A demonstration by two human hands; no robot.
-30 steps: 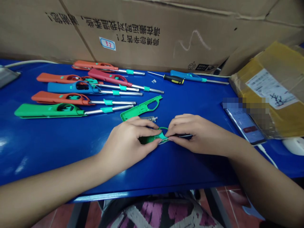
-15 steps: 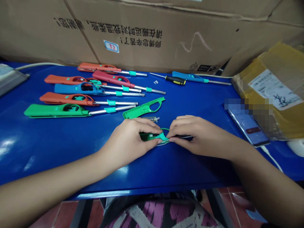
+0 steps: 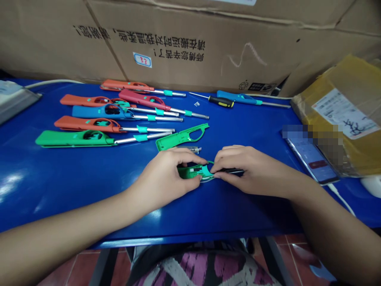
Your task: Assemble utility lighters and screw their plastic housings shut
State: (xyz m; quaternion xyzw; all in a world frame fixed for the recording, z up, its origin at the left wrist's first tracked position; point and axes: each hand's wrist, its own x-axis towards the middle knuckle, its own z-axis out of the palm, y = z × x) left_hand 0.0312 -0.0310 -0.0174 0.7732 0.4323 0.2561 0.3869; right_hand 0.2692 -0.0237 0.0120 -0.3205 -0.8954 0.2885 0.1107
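My left hand [image 3: 163, 171] is closed around the handle end of an open green lighter shell [image 3: 185, 173], thumb on the near edge and fingers on the far one. Inside the shell sit a small black and white part [image 3: 195, 170] and a teal trigger [image 3: 204, 171]. Thumb and fingertips of my right hand [image 3: 250, 167] pinch at the trigger's right end. A dark rod [image 3: 233, 171] shows under that hand, partly hidden. Just beyond my hands lie the matching green shell half [image 3: 183, 137] and a clear fuel tank [image 3: 195, 149], partly covered by my left hand.
Several long-necked lighters [image 3: 74, 138] lie at the left on the blue table [image 3: 89, 174]. Farther back are a screwdriver [image 3: 222, 101] and a blue lighter [image 3: 238, 97]. A large cardboard box [image 3: 184, 24] stands behind. To the right are a phone [image 3: 312, 159] and a taped parcel [image 3: 354, 91].
My left fingers and thumb have spread slightly on the shell, so more of its inside shows. My right hand keeps its pinch. The whole view has shifted a little.
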